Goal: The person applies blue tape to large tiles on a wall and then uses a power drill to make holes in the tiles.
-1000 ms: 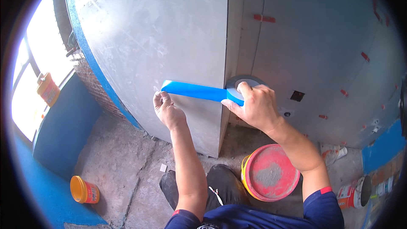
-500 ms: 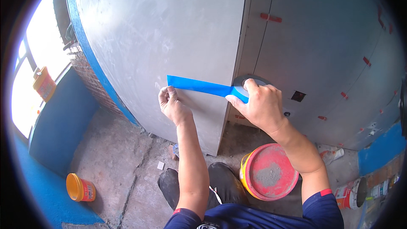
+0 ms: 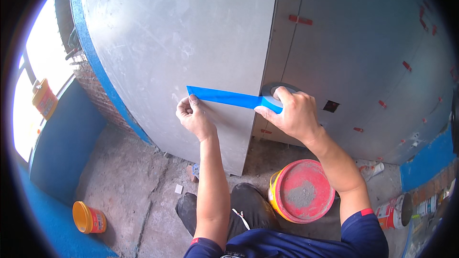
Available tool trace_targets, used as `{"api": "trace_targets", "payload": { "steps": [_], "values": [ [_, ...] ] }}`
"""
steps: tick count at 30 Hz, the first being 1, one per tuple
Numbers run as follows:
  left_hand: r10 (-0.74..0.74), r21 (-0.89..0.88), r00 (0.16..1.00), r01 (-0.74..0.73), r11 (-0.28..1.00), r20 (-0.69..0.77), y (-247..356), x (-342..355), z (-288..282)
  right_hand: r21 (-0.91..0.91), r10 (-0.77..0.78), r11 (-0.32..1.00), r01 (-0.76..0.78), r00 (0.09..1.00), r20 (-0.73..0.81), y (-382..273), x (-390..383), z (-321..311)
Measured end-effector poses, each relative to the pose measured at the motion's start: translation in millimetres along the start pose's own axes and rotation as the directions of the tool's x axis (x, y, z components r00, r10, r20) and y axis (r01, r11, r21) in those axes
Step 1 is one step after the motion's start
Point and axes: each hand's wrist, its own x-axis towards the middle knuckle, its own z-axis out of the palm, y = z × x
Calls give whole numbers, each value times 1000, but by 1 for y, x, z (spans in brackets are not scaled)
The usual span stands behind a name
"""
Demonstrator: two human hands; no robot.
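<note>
A strip of blue tape [image 3: 222,97] stretches between my two hands, across the front of a large grey wall tile [image 3: 181,33]. My left hand [image 3: 195,118] pinches the strip's free end between thumb and finger; the tip beyond the pinch slants up. My right hand [image 3: 297,113] grips the tape roll [image 3: 272,91], fingers over its core and thumb at the lower edge where the strip comes off. The roll is close to the tile's vertical right edge. Whether the strip touches the tile, I cannot tell.
A red-lidded bucket [image 3: 306,191] with grey powder on top stands by my knees. An orange pail [image 3: 89,217] is on the floor at left, another [image 3: 45,99] on the window ledge. Red clips [image 3: 300,20] dot the right tiled wall, which has a square hole [image 3: 331,106].
The view has shifted slightly, so the wall and buckets sit a little further left. My left hand has drawn slightly left with the tape end. Both hands keep their hold.
</note>
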Motion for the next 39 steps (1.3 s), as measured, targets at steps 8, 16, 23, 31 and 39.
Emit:
{"api": "trace_targets", "payload": {
  "steps": [8, 16, 23, 31, 39],
  "values": [
    [217, 461, 971, -148, 875, -100, 17, -3, -13, 60, -67, 996, 70, 997, -48, 5, 1, 4],
    [323, 249, 432, -842, 479, 842, -3, -99, -7, 58, -161, 984, 167, 982, -97, 12, 3, 9],
    [452, 312, 426, -899, 306, 784, -30, -56, -13, 100, -226, 964, 245, 960, -166, 18, 6, 7],
    [354, 544, 718, -689, 479, 599, 1, -1, -25, 111, -196, 972, 208, 975, -107, 21, 7, 11],
    [374, 291, 385, -914, 284, 844, -19, -45, -20, 117, -197, 968, 221, 963, -184, 25, 7, 14]
  ]
}}
